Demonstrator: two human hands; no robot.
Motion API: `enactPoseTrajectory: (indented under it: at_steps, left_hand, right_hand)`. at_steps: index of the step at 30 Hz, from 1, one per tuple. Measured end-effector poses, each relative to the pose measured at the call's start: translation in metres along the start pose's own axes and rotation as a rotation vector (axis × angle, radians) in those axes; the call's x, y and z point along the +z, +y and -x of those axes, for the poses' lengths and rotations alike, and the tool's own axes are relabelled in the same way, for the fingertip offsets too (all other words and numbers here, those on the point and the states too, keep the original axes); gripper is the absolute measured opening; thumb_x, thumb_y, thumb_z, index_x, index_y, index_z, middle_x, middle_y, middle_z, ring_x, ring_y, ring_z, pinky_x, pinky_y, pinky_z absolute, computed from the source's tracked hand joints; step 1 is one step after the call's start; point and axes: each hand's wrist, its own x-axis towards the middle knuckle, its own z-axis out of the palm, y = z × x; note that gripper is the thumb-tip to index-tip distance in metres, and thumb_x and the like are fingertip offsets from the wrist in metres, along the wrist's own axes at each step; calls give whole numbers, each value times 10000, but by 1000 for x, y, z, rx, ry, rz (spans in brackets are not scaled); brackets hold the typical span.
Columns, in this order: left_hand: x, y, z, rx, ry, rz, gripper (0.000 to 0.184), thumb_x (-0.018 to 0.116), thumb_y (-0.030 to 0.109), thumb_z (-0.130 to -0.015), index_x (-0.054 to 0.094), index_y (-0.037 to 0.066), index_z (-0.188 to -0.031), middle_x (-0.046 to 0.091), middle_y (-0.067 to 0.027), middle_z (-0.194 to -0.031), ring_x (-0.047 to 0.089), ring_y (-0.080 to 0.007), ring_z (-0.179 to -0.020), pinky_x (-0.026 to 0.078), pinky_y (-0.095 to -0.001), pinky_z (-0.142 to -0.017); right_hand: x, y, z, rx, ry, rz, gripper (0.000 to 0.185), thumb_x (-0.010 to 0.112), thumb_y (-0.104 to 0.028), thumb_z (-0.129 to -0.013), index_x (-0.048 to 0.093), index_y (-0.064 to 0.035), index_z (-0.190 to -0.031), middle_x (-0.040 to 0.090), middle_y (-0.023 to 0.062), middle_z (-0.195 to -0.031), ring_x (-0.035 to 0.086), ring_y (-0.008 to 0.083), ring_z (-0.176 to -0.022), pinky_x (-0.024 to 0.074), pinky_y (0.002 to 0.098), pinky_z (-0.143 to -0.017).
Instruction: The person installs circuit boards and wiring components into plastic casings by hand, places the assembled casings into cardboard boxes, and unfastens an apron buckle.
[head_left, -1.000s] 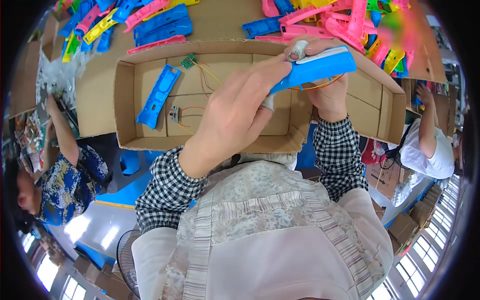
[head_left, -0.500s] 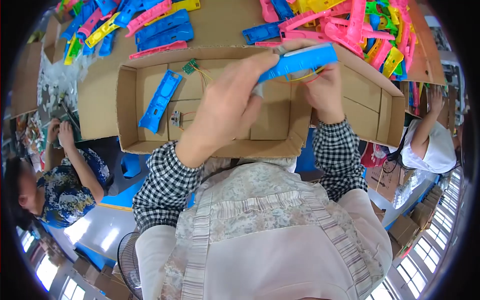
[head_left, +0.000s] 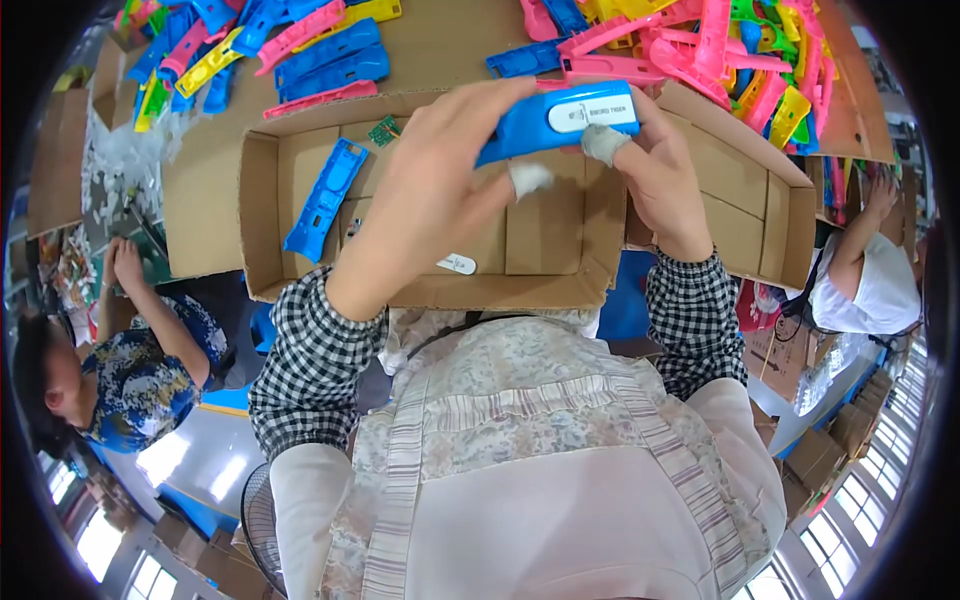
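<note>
Above the cardboard box point(head_left: 430, 293), a blue plastic shell point(head_left: 545, 125) with a white oval label is held between both hands. My left hand point(head_left: 430, 170) grips its left end, and a whitish cover wraps the thumb tip. At the other end, my right hand point(head_left: 672, 185) has its fingers behind the shell and its covered thumb on the front, just under the label. Inside the box lie another blue shell point(head_left: 325, 200), a green circuit board point(head_left: 383, 130) and a white oval piece point(head_left: 457, 263). A small component point(head_left: 354, 227) is partly hidden by my left wrist.
Blue, pink and yellow shells point(head_left: 330, 55) are heaped behind the box on the left. A larger multicoloured pile point(head_left: 710, 60) lies at the back right. A second box section point(head_left: 740, 200) adjoins on the right. Co-workers sit at left point(head_left: 140, 370) and right point(head_left: 865, 280).
The blue shell has been turned so its labelled face shows, and the yellow and red wires under it are out of sight. The white oval piece in the box has come into view.
</note>
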Motion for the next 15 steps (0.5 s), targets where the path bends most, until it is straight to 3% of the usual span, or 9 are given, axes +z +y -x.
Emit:
enactPoseTrajectory:
  at_steps: [1,3,5,9,11,15]
  left_hand:
    - [-1,-2,0,-104,17,202,527,631,-16,-718,515,53,-1227,574,-122,-1142,580,-241,-1007,464,-321,-825]
    - [1,-1,-2,-147,24,262,488,628,3,-753,523,53,-1227,600,-117,-1085,593,-208,-972,469,-290,-793]
    - [-1,2,-6,-333,-146,283,419,613,2,-763,567,56,-1176,622,-103,-1027,607,-197,-938,477,-286,-768]
    - [14,-2,-1,-241,-30,271,384,588,-17,-757,592,53,-1135,639,-98,-1001,624,-201,-889,489,-287,-720]
    - [23,-2,1,-212,77,152,327,563,6,-721,622,68,-1037,626,-131,-862,606,-322,-740,482,-396,-638]
    - [23,0,3,-312,-9,113,364,563,-43,-728,612,42,-1079,656,-123,-971,638,-240,-775,499,-294,-662]
  right_hand:
    - [3,-7,3,-26,-61,-18,397,534,-49,-867,455,13,-1251,561,86,-1133,559,175,-1024,490,338,-862]
    - [5,-9,5,-49,-125,-36,414,541,-33,-857,454,7,-1260,559,77,-1137,553,165,-1030,486,328,-865]
    - [3,-5,2,-174,-171,159,429,541,3,-846,450,2,-1266,557,70,-1139,548,157,-1030,478,310,-871]
    - [11,-1,5,-156,-80,279,410,538,24,-842,468,3,-1245,553,70,-1131,547,148,-1021,485,287,-848]
    - [11,0,6,-209,-6,552,372,547,30,-836,496,12,-1204,547,70,-1104,559,145,-987,501,278,-810]
    - [14,6,8,-181,15,539,351,559,44,-820,521,16,-1168,540,67,-1075,572,139,-943,518,263,-765]
